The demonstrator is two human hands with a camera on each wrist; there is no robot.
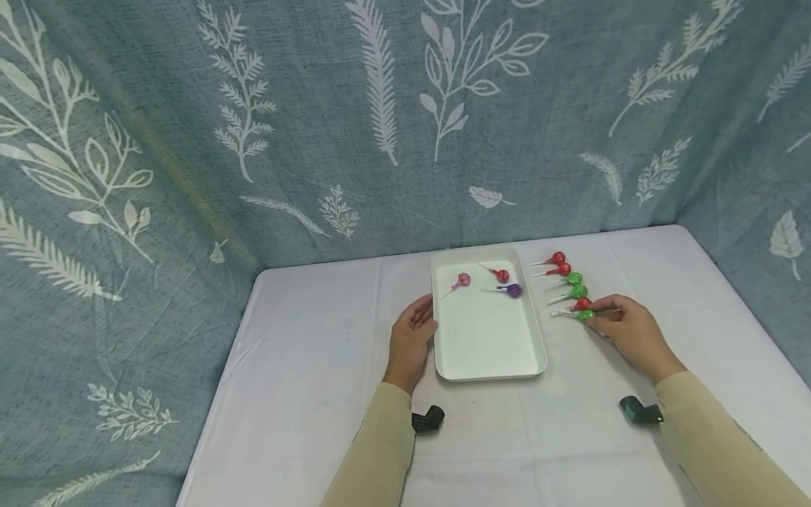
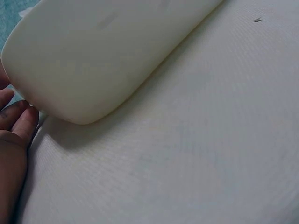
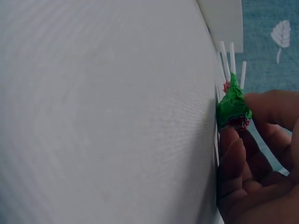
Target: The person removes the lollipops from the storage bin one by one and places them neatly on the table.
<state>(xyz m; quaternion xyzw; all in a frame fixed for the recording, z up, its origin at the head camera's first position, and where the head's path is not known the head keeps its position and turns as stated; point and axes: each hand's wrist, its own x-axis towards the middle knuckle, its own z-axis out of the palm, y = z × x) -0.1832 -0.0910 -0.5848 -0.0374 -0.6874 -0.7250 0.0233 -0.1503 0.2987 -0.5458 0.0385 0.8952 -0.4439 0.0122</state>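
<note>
My right hand pinches a green-wrapped lollipop by its candy head, between the thumb and fingertips. Its white stick points toward the tray, and a red lollipop lies right behind it. Along the left side of a white rectangular tray, my left hand rests with its fingers against the outer wall. In the left wrist view those fingers touch the tray's rounded corner. Inside the tray, near its far end, lie a pink lollipop, a red lollipop and a purple one.
Right of the tray, two red lollipops and two green lollipops lie in a column, sticks toward the tray. A white cloth covers the table. A patterned green-blue curtain hangs behind it. Dark devices sit at both wrists.
</note>
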